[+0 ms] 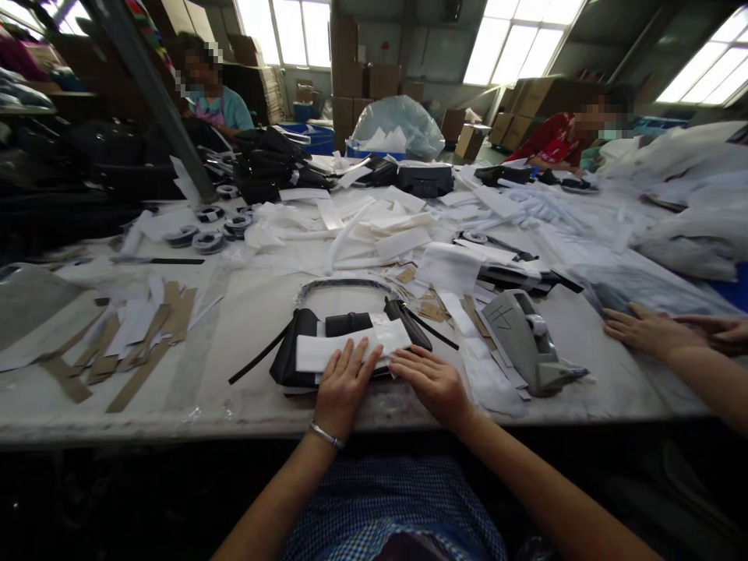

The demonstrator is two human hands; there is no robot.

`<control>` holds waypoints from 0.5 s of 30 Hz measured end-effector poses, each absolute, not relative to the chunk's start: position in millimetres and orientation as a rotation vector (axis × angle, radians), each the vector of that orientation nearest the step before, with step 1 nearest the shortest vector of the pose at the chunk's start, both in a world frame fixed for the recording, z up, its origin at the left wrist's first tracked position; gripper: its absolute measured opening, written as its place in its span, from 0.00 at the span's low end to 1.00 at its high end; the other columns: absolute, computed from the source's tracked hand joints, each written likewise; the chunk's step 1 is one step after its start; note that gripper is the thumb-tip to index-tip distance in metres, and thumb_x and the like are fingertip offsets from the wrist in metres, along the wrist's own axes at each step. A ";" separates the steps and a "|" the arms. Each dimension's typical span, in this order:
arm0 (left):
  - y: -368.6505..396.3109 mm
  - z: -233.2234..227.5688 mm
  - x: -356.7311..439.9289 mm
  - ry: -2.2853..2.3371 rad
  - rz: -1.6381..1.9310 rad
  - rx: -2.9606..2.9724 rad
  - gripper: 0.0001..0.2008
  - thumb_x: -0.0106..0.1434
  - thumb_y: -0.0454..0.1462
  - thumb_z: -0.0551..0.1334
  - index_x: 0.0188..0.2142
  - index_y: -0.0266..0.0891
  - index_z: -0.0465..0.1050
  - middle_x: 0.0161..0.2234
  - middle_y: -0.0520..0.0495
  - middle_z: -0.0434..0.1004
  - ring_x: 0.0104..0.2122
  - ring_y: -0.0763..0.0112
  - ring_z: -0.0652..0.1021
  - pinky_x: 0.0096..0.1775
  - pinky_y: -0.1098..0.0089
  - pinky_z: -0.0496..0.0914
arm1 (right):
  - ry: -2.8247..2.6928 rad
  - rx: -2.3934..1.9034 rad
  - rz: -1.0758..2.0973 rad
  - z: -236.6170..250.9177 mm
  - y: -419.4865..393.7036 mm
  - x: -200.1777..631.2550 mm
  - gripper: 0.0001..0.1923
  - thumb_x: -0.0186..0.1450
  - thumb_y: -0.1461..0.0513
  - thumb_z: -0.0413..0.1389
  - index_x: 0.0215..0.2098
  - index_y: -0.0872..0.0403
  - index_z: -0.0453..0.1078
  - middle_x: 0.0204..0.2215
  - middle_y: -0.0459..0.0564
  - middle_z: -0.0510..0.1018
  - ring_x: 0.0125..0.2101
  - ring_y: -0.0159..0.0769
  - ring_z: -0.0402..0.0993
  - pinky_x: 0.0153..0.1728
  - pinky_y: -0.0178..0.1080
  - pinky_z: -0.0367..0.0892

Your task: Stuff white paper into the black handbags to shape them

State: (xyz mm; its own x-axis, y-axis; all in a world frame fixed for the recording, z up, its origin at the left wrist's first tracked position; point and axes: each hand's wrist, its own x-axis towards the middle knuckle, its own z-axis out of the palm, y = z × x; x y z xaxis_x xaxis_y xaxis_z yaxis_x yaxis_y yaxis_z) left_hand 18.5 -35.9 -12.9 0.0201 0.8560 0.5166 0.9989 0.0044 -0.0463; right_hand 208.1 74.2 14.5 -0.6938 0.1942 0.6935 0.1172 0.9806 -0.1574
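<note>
A black handbag (pixel 304 351) lies flat near the table's front edge, its strap (pixel 344 287) curving behind it. A white sheet of wrapping foam (pixel 351 348) lies across the bag. My left hand (pixel 342 386) rests flat on the near edge of the sheet, fingers spread. Beside it, my right hand (pixel 432 383) presses flat on the sheet's right end and the bag. Neither hand grips anything.
A grey tape dispenser (pixel 526 339) stands right of the bag. Brown cardboard strips (pixel 134 343) lie at left, white foam pieces (pixel 379 226) and tape rolls (pixel 207 241) behind. Another person's hands (pixel 654 331) rest at the right; two more people sit at the far side.
</note>
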 end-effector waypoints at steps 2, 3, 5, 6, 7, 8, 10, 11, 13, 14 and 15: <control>-35.9 -9.3 22.4 -1.932 -0.454 -1.910 0.31 0.69 0.31 0.54 0.68 0.53 0.49 0.66 0.47 0.59 0.63 0.54 0.66 0.58 0.53 0.68 | -2.330 -0.206 0.118 5.2 72.6 210.9 0.19 0.70 0.71 0.52 0.57 0.52 0.70 0.50 0.51 0.80 0.56 0.39 0.73 0.59 0.48 0.68; -36.1 -7.4 24.5 -1.948 -0.436 -1.915 0.32 0.69 0.31 0.55 0.68 0.56 0.49 0.66 0.46 0.59 0.63 0.52 0.67 0.58 0.51 0.68 | -2.327 -0.204 0.114 1.6 71.9 212.4 0.20 0.71 0.71 0.51 0.58 0.52 0.70 0.50 0.52 0.80 0.56 0.38 0.72 0.60 0.49 0.68; -36.6 -4.0 28.2 -1.970 -0.414 -1.922 0.34 0.68 0.31 0.57 0.67 0.60 0.48 0.67 0.43 0.58 0.63 0.49 0.66 0.57 0.48 0.68 | -2.328 -0.192 0.112 -3.4 70.8 215.6 0.21 0.71 0.71 0.50 0.59 0.51 0.68 0.52 0.52 0.79 0.57 0.38 0.71 0.60 0.49 0.67; -36.6 -2.8 29.3 -1.976 -0.411 -1.922 0.35 0.67 0.31 0.58 0.67 0.61 0.48 0.67 0.43 0.56 0.63 0.48 0.66 0.57 0.48 0.68 | -2.333 -0.181 0.112 -4.8 70.6 217.2 0.21 0.71 0.71 0.50 0.60 0.51 0.68 0.52 0.52 0.78 0.58 0.38 0.70 0.61 0.49 0.66; -36.2 -2.1 29.8 -1.978 -0.410 -1.923 0.35 0.67 0.30 0.57 0.67 0.61 0.48 0.68 0.43 0.54 0.63 0.48 0.65 0.57 0.48 0.67 | -2.341 -0.165 0.113 -5.7 70.8 218.6 0.21 0.71 0.70 0.50 0.60 0.52 0.68 0.53 0.52 0.78 0.58 0.38 0.70 0.61 0.49 0.66; -35.4 -2.0 29.5 -1.977 -0.404 -1.927 0.35 0.68 0.30 0.57 0.67 0.61 0.48 0.68 0.44 0.52 0.64 0.49 0.65 0.58 0.48 0.67 | -2.349 -0.151 0.113 -6.2 71.4 219.7 0.20 0.71 0.71 0.50 0.60 0.53 0.68 0.53 0.52 0.78 0.59 0.38 0.69 0.62 0.49 0.65; -33.6 -2.8 27.5 -1.963 -0.377 -1.950 0.33 0.69 0.31 0.55 0.67 0.60 0.49 0.69 0.49 0.50 0.65 0.50 0.63 0.59 0.49 0.66 | -2.355 -0.134 0.105 -6.8 73.0 220.6 0.19 0.71 0.71 0.52 0.58 0.55 0.69 0.53 0.53 0.78 0.59 0.39 0.68 0.62 0.48 0.65; -33.4 -3.5 26.3 -1.953 -0.361 -1.968 0.32 0.69 0.31 0.54 0.67 0.59 0.49 0.69 0.51 0.51 0.65 0.50 0.62 0.59 0.49 0.66 | -2.350 -0.135 0.098 -7.2 73.5 220.5 0.18 0.70 0.71 0.52 0.57 0.57 0.70 0.53 0.54 0.78 0.59 0.39 0.68 0.62 0.48 0.64; -36.5 -4.7 24.2 -1.927 -0.366 -2.012 0.32 0.69 0.30 0.51 0.68 0.57 0.48 0.68 0.53 0.53 0.66 0.50 0.61 0.60 0.48 0.64 | -2.334 -0.147 0.061 -8.2 73.0 219.5 0.15 0.70 0.70 0.54 0.53 0.57 0.73 0.51 0.53 0.79 0.59 0.37 0.69 0.63 0.46 0.64; -39.8 -5.5 22.7 -1.912 -0.395 -2.040 0.32 0.69 0.29 0.50 0.68 0.55 0.47 0.68 0.52 0.55 0.66 0.51 0.60 0.61 0.47 0.63 | -2.334 -0.150 0.025 -8.9 72.0 218.9 0.13 0.70 0.69 0.54 0.51 0.57 0.74 0.50 0.52 0.80 0.58 0.36 0.69 0.63 0.45 0.63; -43.2 -6.7 20.3 -1.890 -0.453 -2.071 0.33 0.68 0.29 0.50 0.69 0.54 0.47 0.67 0.51 0.57 0.66 0.51 0.60 0.61 0.46 0.62 | -2.346 -0.153 -0.026 -9.7 71.0 218.2 0.12 0.70 0.68 0.55 0.49 0.55 0.76 0.50 0.50 0.80 0.58 0.35 0.70 0.63 0.43 0.63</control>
State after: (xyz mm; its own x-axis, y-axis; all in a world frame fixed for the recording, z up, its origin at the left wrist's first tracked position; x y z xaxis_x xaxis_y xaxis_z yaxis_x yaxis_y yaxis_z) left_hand 20.3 -43.2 -6.7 0.0847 0.9012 0.4250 0.9960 -0.0895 -0.0087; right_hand 218.2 71.0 -9.7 -0.6966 0.1029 0.7100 0.1184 0.9926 -0.0277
